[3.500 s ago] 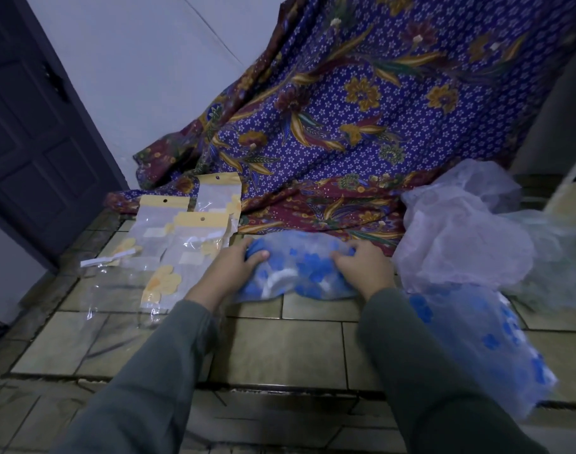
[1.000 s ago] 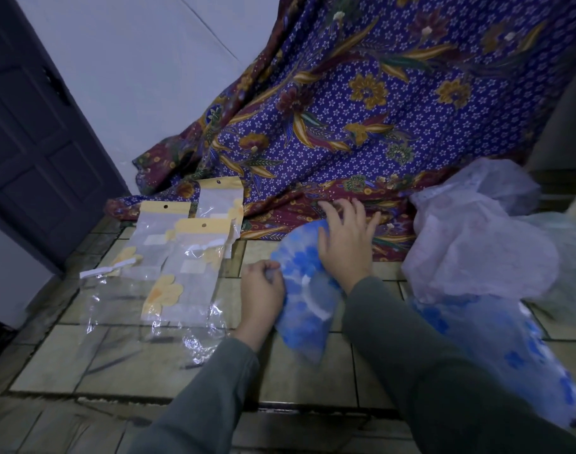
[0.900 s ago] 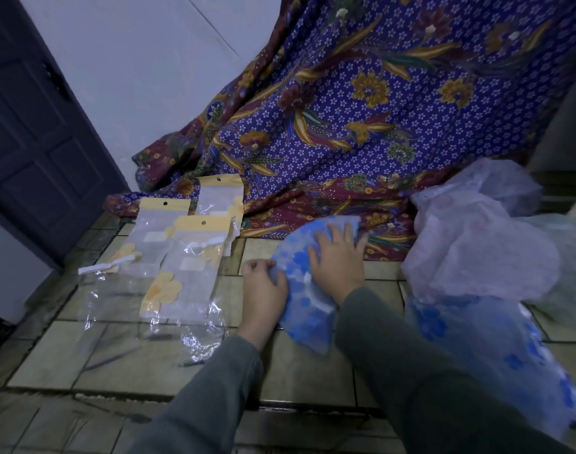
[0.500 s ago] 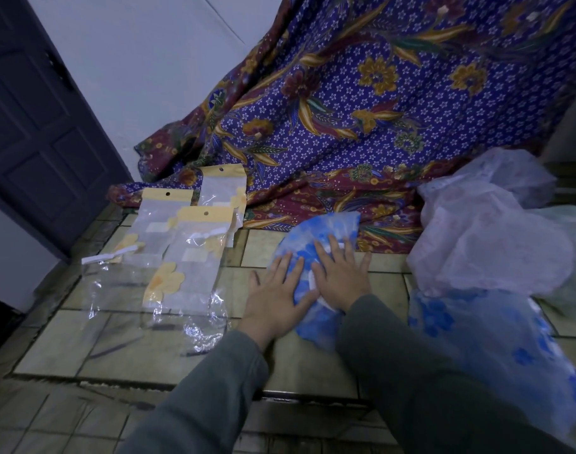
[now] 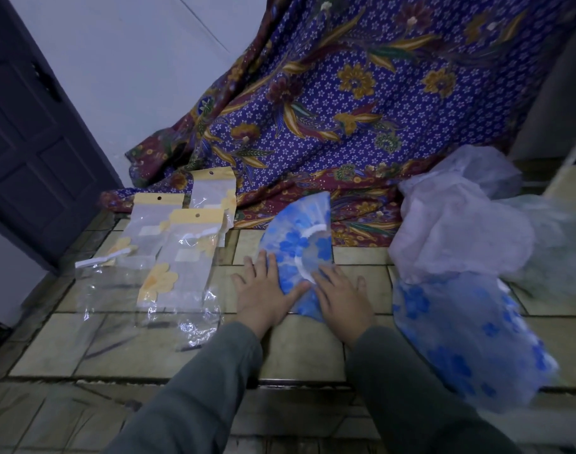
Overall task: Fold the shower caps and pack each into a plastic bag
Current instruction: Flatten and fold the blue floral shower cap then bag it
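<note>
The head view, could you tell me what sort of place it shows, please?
Probably a home, with the work done on the floor: worn floor tiles, a dark panelled door in a plain wall, and a batik cloth draped behind the shower cap.

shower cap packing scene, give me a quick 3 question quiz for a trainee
1. True or false: both hands press flat on the folded blue shower cap.
2. Which side of the folded cap are the plastic bags on: A) the person's left, B) the person's right, C) under it?
3. Fill in: the patterned cloth hangs ____ the cap.

Key
1. True: the left hand and right hand lie with straight fingers on its near end.
2. A
3. behind
</note>
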A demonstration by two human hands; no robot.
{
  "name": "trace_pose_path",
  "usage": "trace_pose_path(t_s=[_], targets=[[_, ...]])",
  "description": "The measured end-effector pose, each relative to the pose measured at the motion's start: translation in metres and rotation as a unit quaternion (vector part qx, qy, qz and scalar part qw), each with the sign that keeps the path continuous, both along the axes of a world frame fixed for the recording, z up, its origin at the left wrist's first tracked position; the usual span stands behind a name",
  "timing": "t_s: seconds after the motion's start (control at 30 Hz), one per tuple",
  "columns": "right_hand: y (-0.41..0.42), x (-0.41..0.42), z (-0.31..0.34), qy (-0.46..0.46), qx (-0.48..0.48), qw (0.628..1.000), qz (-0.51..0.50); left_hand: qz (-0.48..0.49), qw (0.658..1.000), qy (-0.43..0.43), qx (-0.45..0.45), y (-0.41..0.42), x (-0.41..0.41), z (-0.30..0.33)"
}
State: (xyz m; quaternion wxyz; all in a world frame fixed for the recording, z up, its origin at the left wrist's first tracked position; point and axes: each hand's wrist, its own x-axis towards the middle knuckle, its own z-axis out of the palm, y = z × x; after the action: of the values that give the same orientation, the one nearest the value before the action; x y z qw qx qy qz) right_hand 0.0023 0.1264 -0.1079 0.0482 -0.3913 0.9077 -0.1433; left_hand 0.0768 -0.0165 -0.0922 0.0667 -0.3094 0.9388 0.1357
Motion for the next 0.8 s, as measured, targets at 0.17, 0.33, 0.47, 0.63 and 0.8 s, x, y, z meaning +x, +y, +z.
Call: trace_pose_path(t_s=[0.17, 0.33, 0.47, 0.63, 0.8], targets=[[0.013, -0.004, -0.001, 0.039, -0.21, 0.975, 0.069, -0.179, 0.955, 0.235, 0.014, -0.001, 0.006, 0.004], [0.022, -0.005, 0.0, -0.016, -0.204, 0.975, 0.085, -0.253, 0.921, 0.251, 0.157, -0.008, 0.017, 0.003], [0.028, -0.004, 0.0, -0.019, -0.185, 0.975, 0.118, -0.226, 0.935, 0.195, 0.192, -0.018, 0.017, 0.005], [0.036, -0.009, -0.001, -0.025, -0.165, 0.973, 0.161, -0.207, 0.938, 0.189, 0.206, -0.018, 0.012, 0.009], [0.035, -0.007, 0.0, -0.014, -0.223, 0.959, 0.172, -0.193, 0.934, 0.195, 0.228, -0.018, 0.017, 0.006]])
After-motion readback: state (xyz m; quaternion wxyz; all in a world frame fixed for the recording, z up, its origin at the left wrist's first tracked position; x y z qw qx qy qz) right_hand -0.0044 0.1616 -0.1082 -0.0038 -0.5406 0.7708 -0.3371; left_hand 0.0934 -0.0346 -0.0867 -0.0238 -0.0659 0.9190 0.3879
